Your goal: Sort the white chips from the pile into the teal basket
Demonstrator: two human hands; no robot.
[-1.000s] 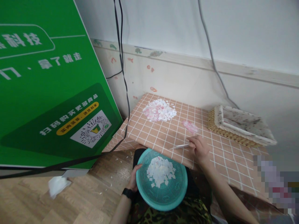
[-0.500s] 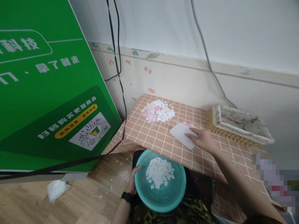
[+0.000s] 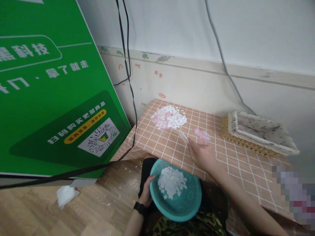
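My left hand (image 3: 147, 189) grips the left rim of a turquoise plastic basket (image 3: 183, 209), which rests over my lap. White flat scraps (image 3: 172, 182) lie heaped inside it. Over the table, my right hand (image 3: 202, 153) is closed on a flat white card (image 3: 183, 137), now seen almost edge-on. Close beyond that hand lies a small pink-and-white patch of scraps (image 3: 201, 133). Farther left on the table is a larger pile of white and pink scraps (image 3: 169, 117).
A brown checked cloth (image 3: 162, 141) covers the table against the wall. A cloth-lined wicker basket (image 3: 258, 146) stands at the right. On the left rises a green printed panel (image 3: 81, 98), with a black strap (image 3: 134, 114) hanging before it. White plastic (image 3: 66, 196) lies on the floor.
My right hand has moved a little left and toward me, turning the card from broadside to nearly edge-on. The small pink patch is now more exposed. The whole view has shifted slightly.
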